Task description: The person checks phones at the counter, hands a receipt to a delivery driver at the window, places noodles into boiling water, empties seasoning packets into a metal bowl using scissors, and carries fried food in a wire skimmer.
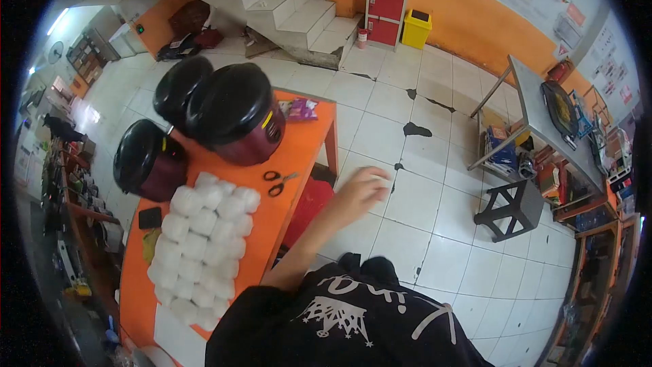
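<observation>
My left hand (367, 187) is held out over the floor, off the right side of the orange table (309, 139). Its fingers are stretched out and slightly blurred, and nothing shows in them. On the table, to the left of my forearm, several rounded white bundles (195, 248) lie packed in rows. Scissors (279, 182) with black handles rest near the table's right edge, closest to my hand among the tabletop things. My right hand does not show.
Three dark maroon containers with black lids (234, 112) stand at the table's far end, beside a purple packet (303, 109). A red seat (311, 211) is partly under the table. A black stool (509, 209) and a metal table (543, 119) stand at right; stairs (299, 20) rise behind.
</observation>
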### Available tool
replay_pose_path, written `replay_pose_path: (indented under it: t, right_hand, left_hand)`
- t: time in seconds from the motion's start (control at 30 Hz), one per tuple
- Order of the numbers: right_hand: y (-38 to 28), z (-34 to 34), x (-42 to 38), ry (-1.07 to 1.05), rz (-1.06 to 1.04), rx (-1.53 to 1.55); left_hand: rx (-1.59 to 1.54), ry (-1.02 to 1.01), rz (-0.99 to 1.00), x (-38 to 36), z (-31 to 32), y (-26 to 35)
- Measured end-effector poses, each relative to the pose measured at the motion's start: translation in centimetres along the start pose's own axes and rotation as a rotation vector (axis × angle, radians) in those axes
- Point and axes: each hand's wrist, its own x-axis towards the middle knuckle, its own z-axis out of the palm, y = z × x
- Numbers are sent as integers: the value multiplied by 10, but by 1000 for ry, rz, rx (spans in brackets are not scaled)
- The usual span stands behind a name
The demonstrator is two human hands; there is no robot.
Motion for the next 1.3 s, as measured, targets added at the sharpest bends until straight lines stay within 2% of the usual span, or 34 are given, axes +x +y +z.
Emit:
replay_pose_path:
  t: [0.03, 0.1, 0.13, 0.17, 0.2, 0.23, 0.27, 0.33, 0.4, 0.47, 0.5, 0.53, 0.63, 0.67, 0.73, 0.77, 0.83, 0.87, 0.9, 0.93, 0.97, 1.0, 1.03, 1.07, 1.1, 1.13, 1.17, 1.2, 1.27, 1.3]
  right_hand:
    - [-1, -13, 0, -9, 34, 68]
    - [-14, -41, 11, -8, 49, 171]
    - [-25, -55, 17, -2, 41, 214]
    - [-35, -68, 24, 10, 24, 257]
    - [-48, -83, 32, 21, 1, 290]
    - [-64, -102, 44, 41, -38, 302]
    - [-84, -123, 55, 65, -78, 302]
    - [-125, -174, 79, 139, -169, 261]
    - [-166, -238, 110, 251, -242, 114]
    - [-225, -318, 125, 451, -323, -2]
    - [-261, -362, 117, 585, -376, 37]
    - [-292, -407, 106, 798, -599, 265]
    - [-377, -510, 29, 801, -705, 723]
    - [-391, -525, 2, 768, -753, 881]
    - [-401, -533, -17, 832, -690, 971]
    - [-400, -524, -22, 833, -665, 1008]
    - [-383, -472, 16, 923, -473, 1025]
    - [-371, -438, 33, 926, -312, 943]
    - [-357, -392, 51, 909, -220, 1017]
    - [-341, -333, 80, 773, 20, 1034]
    - [-330, -263, 90, 778, 162, 900]
    - [-314, -146, 139, 665, 378, 952]
    - [-328, -139, 80, 382, 659, 1003]
    - [-335, -110, 47, 242, 747, 1198]
    - [-350, -79, 14, 170, 803, 1633]
    - [-369, -61, -15, 103, 868, 1990]
    - [-388, -55, -33, 38, 886, 2152]
    - [-398, -49, -44, 3, 930, 2236]
    - [-421, -58, -49, -19, 898, 2193]
    - [-427, -63, -45, -22, 861, 2157]
  left_hand:
    - [-214, -177, -65, 33, 7, 12]
    - [-316, -445, 369, 90, 14, 26]
    - [-493, -630, 427, 113, 12, 47]
    - [-684, -960, 317, 135, -1, 71]
    - [-768, -1152, 535, 156, 1, 80]
    - [-832, -1266, 660, 172, -3, 86]
    - [-853, -1352, 631, 186, -7, 88]
    - [-802, -1305, 721, 237, -22, 100]
    - [-812, -1325, 730, 284, -28, 87]
    - [-857, -1368, 732, 330, -34, 77]
    - [-813, -1377, 742, 351, -34, 70]
    - [-769, -1380, 765, 375, -32, 67]
    - [-930, -1391, 794, 439, -7, 46]
    - [-989, -1386, 789, 455, 1, 37]
    - [-1039, -1473, 815, 497, 17, 28]
    - [-1132, -1504, 794, 509, 26, 20]
    - [-1266, -1552, 766, 531, 47, 16]
    - [-1317, -1582, 753, 542, 58, 16]
    - [-1482, -1695, 534, 549, 68, 12]
    - [-1625, -1796, 262, 553, 75, 9]
    - [-1765, -1730, 178, 555, 85, 15]
    - [-1780, -1701, 280, 558, 97, 13]
    - [-1817, -1797, 138, 564, 103, 17]
    - [-1855, -1880, -17, 567, 106, 22]
    - [-2069, -1741, -225, 554, 107, 28]
    - [-2153, -1661, -366, 548, 114, 32]
    - [-2235, -1569, -497, 541, 120, 37]
    - [-2358, -1935, -511, 537, 128, 36]
    - [-2462, -2326, -517, 545, 141, 31]
    - [-2062, -2355, -454, 558, 140, 23]
